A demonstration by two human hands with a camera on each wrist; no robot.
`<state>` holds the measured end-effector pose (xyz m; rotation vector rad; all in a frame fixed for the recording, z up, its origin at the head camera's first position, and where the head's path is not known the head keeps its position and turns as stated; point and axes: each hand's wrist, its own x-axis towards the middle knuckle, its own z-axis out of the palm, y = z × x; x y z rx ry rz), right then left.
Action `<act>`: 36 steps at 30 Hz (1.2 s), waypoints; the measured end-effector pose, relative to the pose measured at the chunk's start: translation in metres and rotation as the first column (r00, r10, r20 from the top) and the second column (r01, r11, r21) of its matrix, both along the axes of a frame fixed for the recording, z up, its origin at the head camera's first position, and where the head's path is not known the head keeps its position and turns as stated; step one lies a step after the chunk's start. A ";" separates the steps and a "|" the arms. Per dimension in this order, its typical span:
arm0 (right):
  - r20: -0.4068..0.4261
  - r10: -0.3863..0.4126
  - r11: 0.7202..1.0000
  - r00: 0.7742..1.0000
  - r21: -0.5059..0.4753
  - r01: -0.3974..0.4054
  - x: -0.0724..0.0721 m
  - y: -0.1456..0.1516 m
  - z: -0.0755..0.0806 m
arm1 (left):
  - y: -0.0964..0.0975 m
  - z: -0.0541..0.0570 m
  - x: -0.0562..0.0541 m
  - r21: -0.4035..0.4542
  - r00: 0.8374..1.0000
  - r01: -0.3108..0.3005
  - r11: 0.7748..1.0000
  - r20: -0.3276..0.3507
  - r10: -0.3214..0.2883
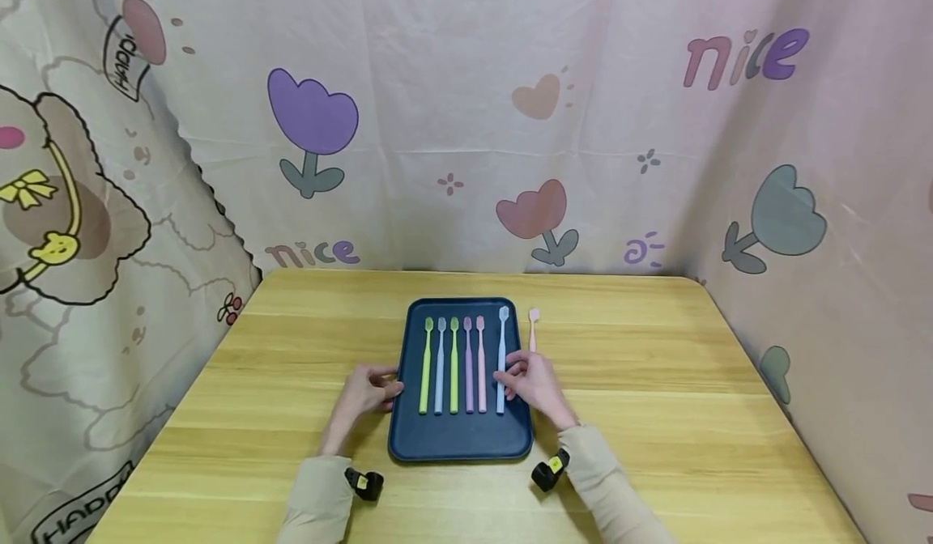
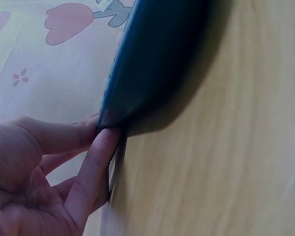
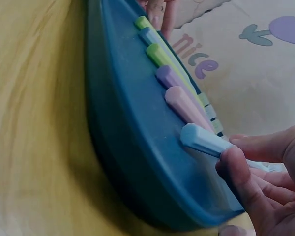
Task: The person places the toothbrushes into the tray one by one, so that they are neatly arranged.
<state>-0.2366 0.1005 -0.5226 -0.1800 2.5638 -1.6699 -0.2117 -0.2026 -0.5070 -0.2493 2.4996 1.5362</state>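
A dark blue tray (image 1: 466, 440) lies on the table with a row of toothbrushes on it, heads toward the back. From left to right they are green (image 1: 425, 374), light blue (image 1: 439, 374), green (image 1: 454, 374), purple (image 1: 469, 374) and pink (image 1: 481, 374). My left hand (image 1: 367, 390) grips the tray's left rim between thumb and fingers, as the left wrist view also shows. Over the tray's right side, my right hand (image 1: 537, 382) pinches a light blue toothbrush (image 3: 204, 139) by its handle, apart from the row. Beneath it the contact with the tray is unclear.
Right of the tray, a pink toothbrush (image 1: 534, 327) lies on the wooden table (image 1: 656, 398), its lower part hidden by my right hand. A printed curtain (image 1: 437, 123) hangs behind and along both sides. Each wrist wears a small black camera (image 1: 367, 484).
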 end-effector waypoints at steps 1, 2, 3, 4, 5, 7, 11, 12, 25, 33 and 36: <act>-0.004 0.005 1.000 1.000 0.009 -0.005 0.000 -0.001 0.000 | 0.000 0.000 0.000 -0.002 1.000 0.001 1.000 -0.002 -0.001; -0.012 0.010 1.000 1.000 0.020 -0.009 -0.001 -0.002 0.000 | 0.000 0.000 0.000 -0.001 1.000 0.001 1.000 -0.003 -0.001; -0.018 0.015 0.999 1.000 0.031 -0.015 -0.001 -0.002 0.000 | 0.000 0.000 0.000 -0.004 1.000 0.004 1.000 -0.006 -0.004; -0.023 0.020 0.999 1.000 0.041 -0.019 -0.002 -0.003 0.000 | 0.000 0.000 0.000 -0.004 1.000 0.005 1.000 -0.010 -0.005; -0.023 0.024 0.998 0.999 0.050 -0.023 -0.002 -0.003 0.000 | -0.001 0.000 -0.001 -0.006 1.000 0.011 1.000 -0.014 -0.011; -0.032 0.030 0.997 0.999 0.076 -0.028 -0.002 -0.004 0.000 | 0.000 -0.001 -0.001 -0.006 1.000 0.011 1.000 -0.018 -0.012; -0.037 0.036 0.991 0.999 0.130 -0.031 -0.002 -0.004 0.000 | 0.000 -0.001 -0.001 -0.002 1.000 0.012 1.000 -0.021 -0.012; -0.034 0.036 0.989 0.999 0.142 -0.031 -0.002 -0.005 0.000 | 0.000 -0.001 0.000 -0.002 1.000 0.013 1.000 -0.020 -0.013; -0.040 0.036 0.989 0.999 0.142 -0.030 0.001 -0.006 -0.001 | 0.001 -0.001 0.001 0.014 1.000 0.006 1.000 -0.014 -0.006; -0.019 0.066 0.994 0.998 0.085 -0.064 0.006 0.000 -0.001 | 0.000 0.000 0.001 0.001 1.000 0.015 1.000 -0.020 -0.015; -0.012 0.084 0.993 0.996 0.089 -0.083 0.005 -0.001 -0.001 | 0.000 0.000 0.001 0.004 1.000 0.016 1.000 -0.017 -0.016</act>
